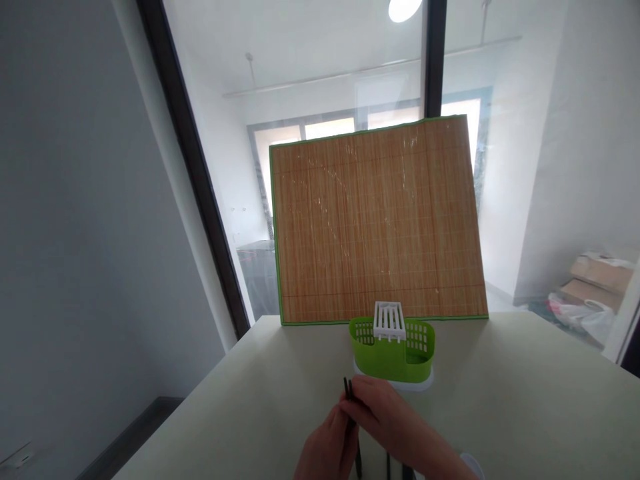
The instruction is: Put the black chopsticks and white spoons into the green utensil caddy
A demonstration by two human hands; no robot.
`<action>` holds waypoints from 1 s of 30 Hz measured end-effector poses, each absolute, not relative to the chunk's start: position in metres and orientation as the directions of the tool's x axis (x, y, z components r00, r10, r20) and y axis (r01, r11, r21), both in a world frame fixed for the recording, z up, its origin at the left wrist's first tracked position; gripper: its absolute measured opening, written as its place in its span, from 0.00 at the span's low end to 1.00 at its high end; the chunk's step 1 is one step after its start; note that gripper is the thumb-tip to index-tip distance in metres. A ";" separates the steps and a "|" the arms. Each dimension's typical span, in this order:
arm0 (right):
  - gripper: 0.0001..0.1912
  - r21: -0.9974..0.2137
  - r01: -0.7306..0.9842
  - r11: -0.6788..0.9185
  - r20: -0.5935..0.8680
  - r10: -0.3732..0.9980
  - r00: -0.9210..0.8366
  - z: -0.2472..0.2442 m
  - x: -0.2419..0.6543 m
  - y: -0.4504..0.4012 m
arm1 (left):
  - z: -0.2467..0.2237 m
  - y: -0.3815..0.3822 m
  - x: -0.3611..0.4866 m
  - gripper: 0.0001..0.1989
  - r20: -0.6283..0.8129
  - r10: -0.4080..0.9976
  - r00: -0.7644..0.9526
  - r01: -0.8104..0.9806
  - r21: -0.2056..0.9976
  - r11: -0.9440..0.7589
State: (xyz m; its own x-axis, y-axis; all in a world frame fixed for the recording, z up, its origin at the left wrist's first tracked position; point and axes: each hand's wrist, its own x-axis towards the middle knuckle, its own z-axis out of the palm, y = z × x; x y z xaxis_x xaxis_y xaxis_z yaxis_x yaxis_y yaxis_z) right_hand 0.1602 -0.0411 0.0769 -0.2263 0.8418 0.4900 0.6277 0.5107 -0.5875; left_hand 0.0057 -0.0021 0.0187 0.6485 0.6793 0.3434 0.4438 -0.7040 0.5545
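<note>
Near the table's front, my left hand (pixel 331 441) and my right hand (pixel 374 404) meet, both closed around a pair of dark chopsticks (pixel 348 388). Two thin ends poke up above my fingers, and the middle part is hidden by my hands. Just beyond them stands a green basket (pixel 383 360) with openwork sides, on a white base. A white slatted rack (pixel 389 321) sits across the basket's middle. Below my right hand, a thin dark stick (pixel 389 465) and a wider dark piece (pixel 407 473) lie partly cut off by the frame's lower edge.
A bamboo mat (pixel 375 220) with green edging leans upright against the glass at the pale table's (pixel 500 380) back edge. Part of a white round item (pixel 473 465) shows beside my right forearm. Boxes and bags (pixel 595 293) lie beyond the glass at right.
</note>
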 end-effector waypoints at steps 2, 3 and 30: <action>0.09 -0.625 0.601 0.499 0.480 0.852 -0.208 0.071 0.163 -0.040 | 0.013 -0.001 0.005 0.12 0.394 0.665 0.635 0.402 0.566 -0.720; 0.09 -0.646 0.585 0.490 0.476 0.858 -0.193 0.069 0.163 -0.039 | 0.012 -0.001 0.005 0.11 0.420 0.652 0.631 0.382 0.564 -0.732; 0.04 -0.779 0.318 0.541 0.578 0.815 0.029 0.061 0.196 -0.042 | 0.043 0.006 0.014 0.07 0.340 0.763 0.550 0.322 0.757 -0.569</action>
State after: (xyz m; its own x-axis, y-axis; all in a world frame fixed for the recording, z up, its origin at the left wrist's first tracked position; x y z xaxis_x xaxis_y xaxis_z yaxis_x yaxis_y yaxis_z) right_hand 0.1955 -0.0415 0.0607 0.0295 0.8153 0.5783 0.3176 0.5410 -0.7788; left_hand 0.0141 0.0064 0.0430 0.5502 0.7629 0.3396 0.3219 -0.5690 0.7567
